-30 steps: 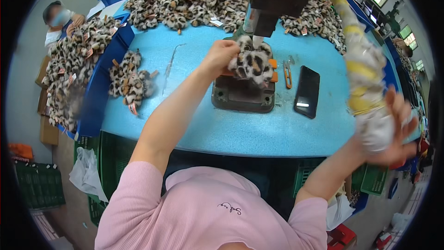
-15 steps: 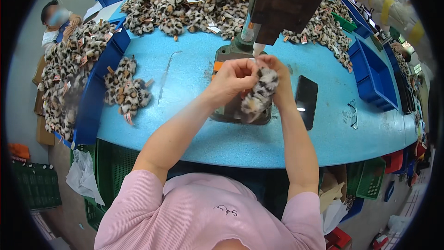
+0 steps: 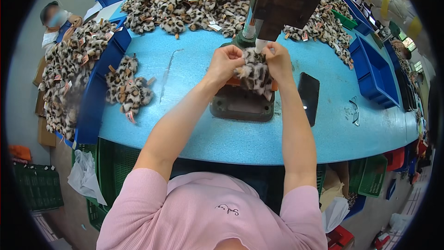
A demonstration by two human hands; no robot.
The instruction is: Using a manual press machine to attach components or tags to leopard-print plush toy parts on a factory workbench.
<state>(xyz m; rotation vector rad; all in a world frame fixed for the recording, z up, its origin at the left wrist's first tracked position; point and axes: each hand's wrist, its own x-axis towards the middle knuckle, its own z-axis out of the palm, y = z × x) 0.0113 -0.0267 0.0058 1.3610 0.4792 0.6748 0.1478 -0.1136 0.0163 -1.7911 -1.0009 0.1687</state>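
Note:
A small spotted plush piece (image 3: 255,75), white, black and tan, is stretched between my two hands just under the white tip (image 3: 260,45) of a bench press (image 3: 291,7). My left hand (image 3: 226,65) pinches its left upper edge. With thumb and fingers closed, my right hand (image 3: 278,62) grips the right upper edge beside the tip. Whether the tip touches the plush I cannot tell. The press's dark metal base (image 3: 243,104) shows below the plush, with an orange part partly hidden behind it.
Large heaps of similar plush (image 3: 185,4) lie at the back. Left stand a filled blue bin (image 3: 95,97) and a few loose plush pieces (image 3: 129,88). On the right are a black phone (image 3: 307,99), glasses (image 3: 355,112) and a blue crate (image 3: 373,74). Another person (image 3: 58,23) sits far left.
The plush has moved up and away from me, closer beneath the press tip. It was hanging tilted and now spreads between my hands, which have moved apart.

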